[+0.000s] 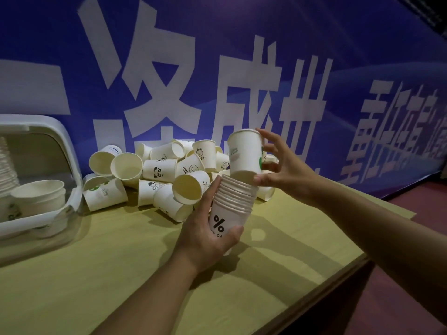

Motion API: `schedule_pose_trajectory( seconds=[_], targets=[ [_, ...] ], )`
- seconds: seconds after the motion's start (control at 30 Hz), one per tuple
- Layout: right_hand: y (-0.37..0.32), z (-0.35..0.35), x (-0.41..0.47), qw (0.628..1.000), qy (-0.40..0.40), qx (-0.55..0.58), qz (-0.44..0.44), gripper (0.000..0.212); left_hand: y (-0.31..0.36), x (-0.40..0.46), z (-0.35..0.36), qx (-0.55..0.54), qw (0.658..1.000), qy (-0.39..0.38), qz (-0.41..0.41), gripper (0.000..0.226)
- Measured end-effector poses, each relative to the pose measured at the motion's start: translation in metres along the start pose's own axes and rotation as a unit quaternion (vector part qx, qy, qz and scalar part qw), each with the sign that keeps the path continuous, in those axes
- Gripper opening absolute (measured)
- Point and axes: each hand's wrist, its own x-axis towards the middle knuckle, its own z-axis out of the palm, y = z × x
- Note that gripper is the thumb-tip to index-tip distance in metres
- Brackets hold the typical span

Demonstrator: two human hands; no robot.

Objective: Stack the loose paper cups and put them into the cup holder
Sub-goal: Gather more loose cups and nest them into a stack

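Nearest the camera, the left hand [208, 235] curled round a nested stack of cups [229, 206], thumb across its "%" print. Above it, the right hand [283, 170] pinched a single white cup [244, 153], base down, just entering the stack's top. Loose cups [164, 170] lay heaped on the table [121, 262], beside the white cup holder [70, 165] at left.
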Motion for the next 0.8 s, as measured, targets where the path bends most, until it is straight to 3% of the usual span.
schedule_pose_trajectory(
  seconds=[0.1, 0.27, 0.37, 0.47, 0.63, 0.73, 0.8],
  targets=[
    [0.0, 0.003, -0.012, 1.0, -0.022, -0.004, 0.004, 0.101, 0.001, 0.0, 0.0, -0.002, 1.0, -0.008, 0.004, 0.098],
    [0.011, 0.018, -0.024, 0.998, -0.022, -0.062, -0.015, 0.064, 0.0, 0.0, 0.0, 0.005, 1.0, -0.002, 0.005, 0.097],
    [0.015, 0.039, -0.032, 0.995, -0.03, -0.09, -0.04, 0.056, -0.003, 0.0, -0.001, -0.004, 1.0, -0.001, 0.009, 0.096],
    [0.018, 0.054, -0.035, 0.994, -0.028, -0.09, -0.05, 0.062, -0.003, 0.0, -0.001, -0.003, 1.0, 0.01, 0.007, 0.095],
    [0.026, 0.056, -0.011, 0.997, 0.063, -0.052, -0.019, 0.055, 0.0, 0.002, -0.003, -0.007, 0.996, 0.087, 0.005, 0.092],
    [0.048, 0.055, 0.011, 0.982, 0.124, -0.143, 0.004, 0.069, 0.001, 0.003, -0.006, -0.02, 0.988, 0.15, -0.009, 0.09],
    [0.065, 0.053, 0.025, 0.965, 0.123, -0.226, 0.041, 0.08, 0.0, 0.005, -0.009, -0.035, 0.981, 0.188, -0.015, 0.091]
  ],
)
